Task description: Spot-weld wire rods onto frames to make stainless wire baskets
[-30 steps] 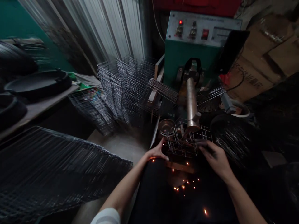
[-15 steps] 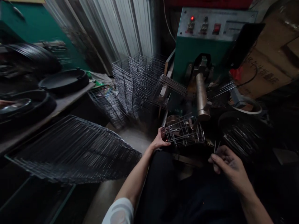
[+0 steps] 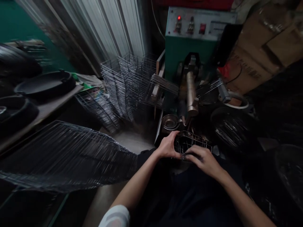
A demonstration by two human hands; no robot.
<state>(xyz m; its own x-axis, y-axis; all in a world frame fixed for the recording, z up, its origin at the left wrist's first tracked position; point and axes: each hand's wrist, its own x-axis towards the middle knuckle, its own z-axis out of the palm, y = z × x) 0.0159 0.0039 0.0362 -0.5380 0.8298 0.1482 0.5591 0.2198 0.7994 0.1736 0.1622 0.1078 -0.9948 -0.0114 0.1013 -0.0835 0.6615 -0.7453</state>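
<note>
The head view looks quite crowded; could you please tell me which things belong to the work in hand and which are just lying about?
Seemingly in the work:
- wire basket, at both hands
- green machine, red lamp lit
- probably the stacked wire grids

Seemingly lying about:
- black pan
- cardboard boxes

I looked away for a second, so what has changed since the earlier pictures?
The wire frame has come out from under the metal cylinder, toward the person. The right hand, off to the side half a second ago, has moved in to its near edge. The sparks are gone. The left hand stays on the frame; the red light is still lit.
</note>
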